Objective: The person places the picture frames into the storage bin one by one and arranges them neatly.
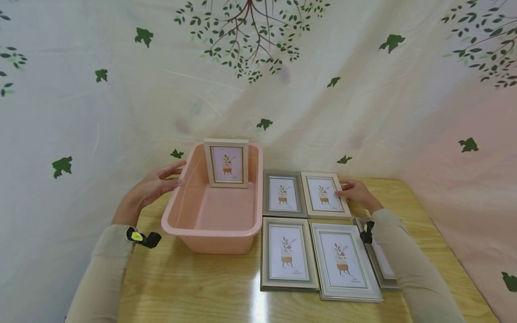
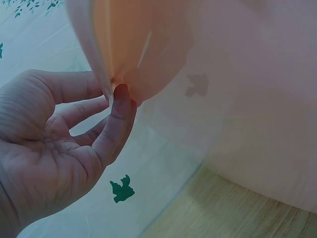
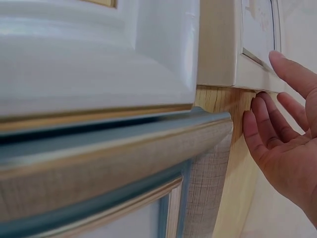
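My left hand pinches the left rim of a pink plastic basin. In the left wrist view, thumb and fingers close on both sides of that rim. A cream picture frame leans upright inside the basin against its far wall. At the right, my right hand grips the right edge of another cream picture frame, which lies face up at the back. The right wrist view shows the thumb over its face and the fingertips at its lower edge.
Left of that frame lies a dark grey frame. In front are a grey-gold frame and a silver-white frame. Another frame lies partly under the white one and my right sleeve. A printed curtain hangs behind the wooden table.
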Available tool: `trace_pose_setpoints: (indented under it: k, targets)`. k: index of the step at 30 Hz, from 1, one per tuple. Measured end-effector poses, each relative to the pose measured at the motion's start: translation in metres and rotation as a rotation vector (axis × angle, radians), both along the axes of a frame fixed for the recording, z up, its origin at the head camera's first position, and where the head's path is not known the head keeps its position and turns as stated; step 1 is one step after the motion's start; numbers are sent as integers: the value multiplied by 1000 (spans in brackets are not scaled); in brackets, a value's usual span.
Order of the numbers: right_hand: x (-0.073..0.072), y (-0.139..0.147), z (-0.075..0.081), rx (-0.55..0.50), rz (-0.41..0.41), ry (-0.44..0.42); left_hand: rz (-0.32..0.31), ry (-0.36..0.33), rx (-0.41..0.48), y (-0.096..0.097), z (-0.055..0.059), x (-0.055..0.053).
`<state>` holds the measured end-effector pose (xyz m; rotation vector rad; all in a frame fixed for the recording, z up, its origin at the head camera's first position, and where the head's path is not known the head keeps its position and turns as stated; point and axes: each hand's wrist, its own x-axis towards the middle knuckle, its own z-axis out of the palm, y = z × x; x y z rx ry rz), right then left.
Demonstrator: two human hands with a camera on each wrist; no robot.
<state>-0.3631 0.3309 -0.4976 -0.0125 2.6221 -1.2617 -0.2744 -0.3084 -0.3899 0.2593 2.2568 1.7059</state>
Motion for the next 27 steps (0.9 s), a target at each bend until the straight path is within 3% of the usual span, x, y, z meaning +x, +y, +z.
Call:
trace_pose_setpoints:
  k: [27]
  targets:
    - [1, -2, -4, 8, -21, 14, 6, -17, 26, 2, 1, -1]
